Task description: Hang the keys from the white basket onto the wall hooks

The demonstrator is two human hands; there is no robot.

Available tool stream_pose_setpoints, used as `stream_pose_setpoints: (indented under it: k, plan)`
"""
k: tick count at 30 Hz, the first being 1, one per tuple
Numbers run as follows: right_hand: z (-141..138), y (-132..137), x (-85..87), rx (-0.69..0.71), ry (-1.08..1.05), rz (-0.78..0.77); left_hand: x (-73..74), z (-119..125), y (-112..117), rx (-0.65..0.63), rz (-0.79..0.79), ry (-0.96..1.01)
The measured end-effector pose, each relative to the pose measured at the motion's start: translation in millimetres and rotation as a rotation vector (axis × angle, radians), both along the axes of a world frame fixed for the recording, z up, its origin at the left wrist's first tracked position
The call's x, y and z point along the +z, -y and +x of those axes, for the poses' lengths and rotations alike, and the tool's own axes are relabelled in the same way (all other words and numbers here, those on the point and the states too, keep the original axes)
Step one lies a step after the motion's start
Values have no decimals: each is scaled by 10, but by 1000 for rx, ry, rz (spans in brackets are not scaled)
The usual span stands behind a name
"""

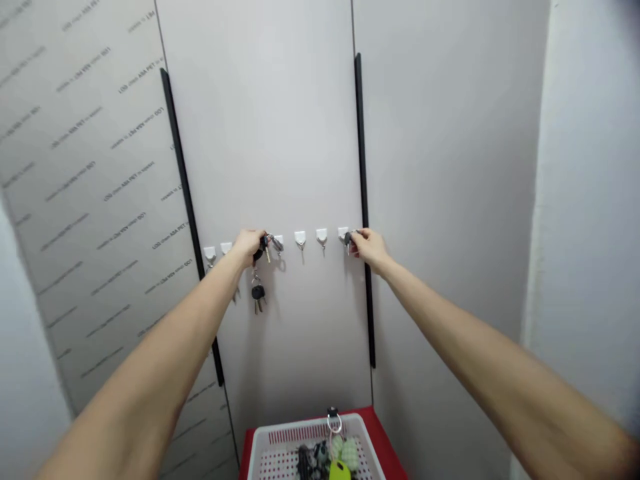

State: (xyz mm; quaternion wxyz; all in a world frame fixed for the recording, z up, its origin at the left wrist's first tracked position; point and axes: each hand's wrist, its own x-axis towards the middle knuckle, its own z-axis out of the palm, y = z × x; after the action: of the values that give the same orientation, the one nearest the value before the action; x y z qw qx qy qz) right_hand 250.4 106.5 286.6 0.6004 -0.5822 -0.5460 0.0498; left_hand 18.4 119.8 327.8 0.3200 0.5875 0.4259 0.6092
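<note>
My left hand (pixel 249 245) is closed on a bunch of keys (pixel 265 247) with black heads, beside a white adhesive hook (pixel 279 243) on the pale door. Just below that hand, another set of keys (pixel 257 293) with a black head hangs against the door; its hook is hidden by the hand. Farther right, my right hand (pixel 369 247) pinches a key (pixel 349 239) with a dark head at the rightmost hook (pixel 343 232). Whether its ring sits on the hook I cannot tell. Between my hands are two more white hooks, a left one (pixel 300 237) and a right one (pixel 321 235).
Two hooks (pixel 210 253) at the left end are partly covered by my left arm. Long black handles (pixel 361 147) run down the door edges. Below, a white plastic basket (pixel 295 433) with keys and keyrings stands on a red surface (pixel 383 440).
</note>
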Motion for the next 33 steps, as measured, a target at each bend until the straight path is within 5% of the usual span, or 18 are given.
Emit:
stream_pose_setpoints:
  k: [3,6,8,12,14,15,16,18,23,25,28,33]
  plan:
    - [-123,72,249,111,44,23,-7,-12,104,-65,53,5]
    - [-340,271,151,335,257,-50,-403,-39,307,-168,30,-249]
    - [-504,456,-212,524,452,-150,-940,-44,505,-227,-34,-433]
    - [-755,822,-1389,735,717,-371,-2266,11,949,-324,-225,-622]
    - [-824,935,-1893,777,746,-511,-2723,18,1097,-346,-365,-658]
    - [-853,961,-2052,802,756,-578,-2834,-6,1129,-387,-395,-678]
    - [-888,962,-2131,838,758,-631,-2857,-56,1127,-400,-393,-689]
    - [-993,890,-2048,846,710,-622,-2650,-238,1013,-317,-286,-654]
    - [-1512,394,-1057,486,327,-273,-1479,-864,373,520,19,-250]
    - [-1764,196,-727,304,254,-200,-1157,-977,180,709,23,-214]
    - [-2087,15,-527,89,277,-202,-1002,-915,50,856,-23,-245]
    - [-2296,-42,-604,-12,361,-227,-1106,-670,-6,939,-35,-271]
